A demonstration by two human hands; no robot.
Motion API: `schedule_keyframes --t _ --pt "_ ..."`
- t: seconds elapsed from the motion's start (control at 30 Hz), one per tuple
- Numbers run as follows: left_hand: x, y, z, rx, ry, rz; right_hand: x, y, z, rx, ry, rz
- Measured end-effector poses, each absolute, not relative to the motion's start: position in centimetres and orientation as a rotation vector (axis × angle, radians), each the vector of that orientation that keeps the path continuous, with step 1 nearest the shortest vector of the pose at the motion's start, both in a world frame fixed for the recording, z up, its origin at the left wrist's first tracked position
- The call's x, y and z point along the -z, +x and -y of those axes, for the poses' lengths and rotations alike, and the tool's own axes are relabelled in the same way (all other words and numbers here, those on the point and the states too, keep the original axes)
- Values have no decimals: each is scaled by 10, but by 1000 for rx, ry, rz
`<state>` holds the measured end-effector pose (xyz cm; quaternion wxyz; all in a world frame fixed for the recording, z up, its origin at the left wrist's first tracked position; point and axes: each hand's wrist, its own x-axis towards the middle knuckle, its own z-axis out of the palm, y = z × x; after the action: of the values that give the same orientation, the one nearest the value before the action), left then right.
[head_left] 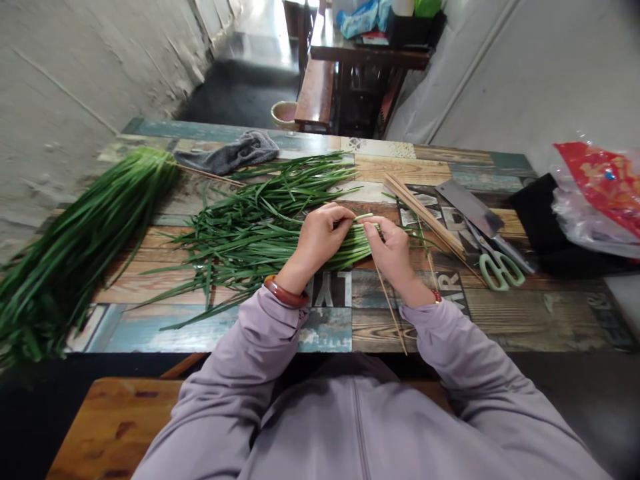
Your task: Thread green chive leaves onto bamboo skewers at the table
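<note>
At table centre, the left hand (320,239) pinches the pale ends of a chive bundle (250,233). The right hand (393,252), fingers closed, pinches the same ends, and a thin skewer (393,313) emerges beneath it. Scissors (500,268) lie rightward.

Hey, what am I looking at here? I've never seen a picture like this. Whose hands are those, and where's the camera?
No machine here: the camera sits on a person's head, looking forward and down, so both lilac-sleeved arms are that person's own. The left hand and right hand pinch the pale ends of a few green stalks; a thin skewer runs under the right hand, which seems to grip it. On the patterned table lie a loose spread of the same greens, a thicker bundle at far left, a grey cloth, more skewers, a cleaver and green-handled scissors.
</note>
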<state>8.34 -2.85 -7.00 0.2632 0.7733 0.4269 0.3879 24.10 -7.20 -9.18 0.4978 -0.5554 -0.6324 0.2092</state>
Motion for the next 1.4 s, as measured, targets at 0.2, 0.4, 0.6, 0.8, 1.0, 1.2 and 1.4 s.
schedule_keyframes --t 0.2,0.4,0.6,0.8,1.0,1.2,1.4 --pt "72 83 28 -1044 2147 -1172 94 241 71 -522 -1376 1532" --pt "72 85 30 -1033 2224 -1222 96 240 70 -541 -1382 1499" --pt "74 83 27 -1082 2163 -1139 106 241 67 -606 -1301 1396" --pt "76 83 27 -1078 2186 -1126 106 241 69 -643 -1286 1422" --pt "76 85 28 -1061 2230 -1102 107 240 68 -527 -1308 1457" --pt "71 83 29 -969 2228 -1085 99 239 67 -455 -1306 1491" --pt "73 79 25 -791 2293 -1122 92 243 69 -577 -1272 1442"
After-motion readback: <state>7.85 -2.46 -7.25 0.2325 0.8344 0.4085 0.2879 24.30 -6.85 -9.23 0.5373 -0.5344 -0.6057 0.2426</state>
